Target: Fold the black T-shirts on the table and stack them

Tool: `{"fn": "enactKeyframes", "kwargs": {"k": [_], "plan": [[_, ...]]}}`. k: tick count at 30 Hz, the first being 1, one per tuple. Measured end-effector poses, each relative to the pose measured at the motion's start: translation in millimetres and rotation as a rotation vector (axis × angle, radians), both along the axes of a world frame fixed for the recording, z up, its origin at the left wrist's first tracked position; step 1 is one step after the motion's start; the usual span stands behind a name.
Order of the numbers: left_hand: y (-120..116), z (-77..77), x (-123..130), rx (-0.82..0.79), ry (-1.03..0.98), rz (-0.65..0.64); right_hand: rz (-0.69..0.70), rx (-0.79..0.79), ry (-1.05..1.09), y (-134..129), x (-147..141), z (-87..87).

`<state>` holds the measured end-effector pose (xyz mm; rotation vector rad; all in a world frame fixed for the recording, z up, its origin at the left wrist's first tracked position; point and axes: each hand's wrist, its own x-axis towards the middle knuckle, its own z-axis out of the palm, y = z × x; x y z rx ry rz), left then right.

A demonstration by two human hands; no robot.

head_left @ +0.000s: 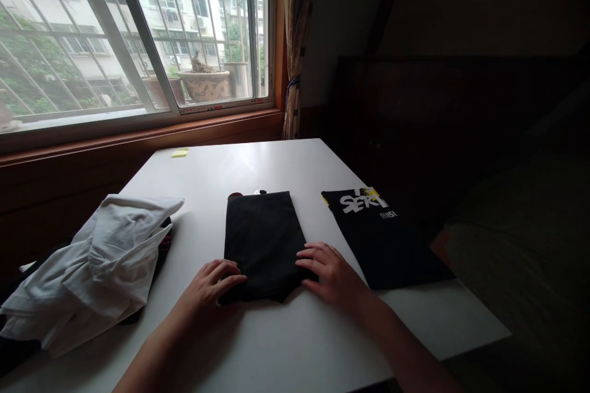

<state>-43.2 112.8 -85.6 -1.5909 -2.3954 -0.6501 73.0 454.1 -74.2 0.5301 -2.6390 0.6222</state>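
A black folded cloth [262, 239] lies flat on the white table [276, 350], its near edge uneven. My left hand [216, 282] rests at its lower left corner, fingers slightly bent and apart, fingertips on the fabric. On the cloth's lower right edge lies my right hand [325, 270], fingers spread and touching the fabric. Neither hand grips anything. Beyond the cloth's far edge, a round white and black item [261, 191] and a brown round item [236, 194] show in part.
Dark folded shirt with white lettering [391, 245] at the right. Heaped white garment [101, 258] over dark cloth at the left edge. Yellow paper [179, 152] near the far left corner. Window [138, 31] and curtain [295, 43] stand behind the table.
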Motion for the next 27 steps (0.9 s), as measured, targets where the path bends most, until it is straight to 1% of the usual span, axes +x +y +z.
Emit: {"fn": "enactKeyframes", "kwargs": {"k": [3, 7, 13, 16, 22, 27], "plan": [[-2, 4.1, 1, -0.009, -0.005, -0.006, -0.022, -0.023, 0.020, 3, 2, -1.1], [-2, 7.5, 1, 0.000, 0.019, -0.005, -0.084, -0.076, -0.027, 7, 8, -1.4], [-2, 8.3, 1, 0.042, 0.056, -0.040, -0.012, -0.023, 0.024, 1, 13, -2.0], [-4, 8.0, 2, 0.052, 0.044, -0.052, -0.002, -0.015, 0.045, -5, 13, -1.9], [-8, 7.3, 3, -0.010, -0.008, -0.056, 0.031, 0.022, 0.045, -11, 14, -3.8], [-4, 7.0, 6, -0.052, -0.066, -0.082, 0.005, 0.050, 0.056, -14, 13, -5.3]]}}
